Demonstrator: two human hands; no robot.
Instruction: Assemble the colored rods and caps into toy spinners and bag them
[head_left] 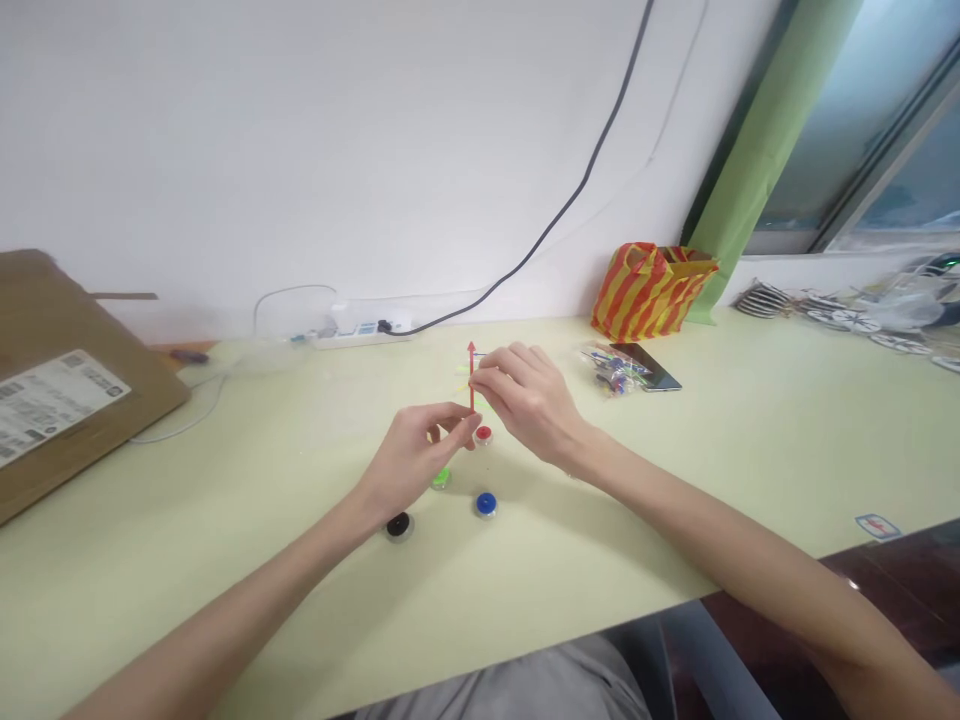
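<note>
A thin red stick with an arrow-shaped tip stands upright between my hands above the table. My left hand pinches its lower end. Higher up, the fingers of my right hand are closed on its shaft. Just below the stick sits a small round red piece on a clear base. Similar round pieces lie nearby: a green one partly behind my left hand, a blue one and a black one by my left wrist. Some thin coloured parts behind my right hand are mostly hidden.
A cardboard box is at the left. Along the wall lies a power strip with a black cable. To the right are a clear bag of small parts, a dark phone-like slab and a striped bag.
</note>
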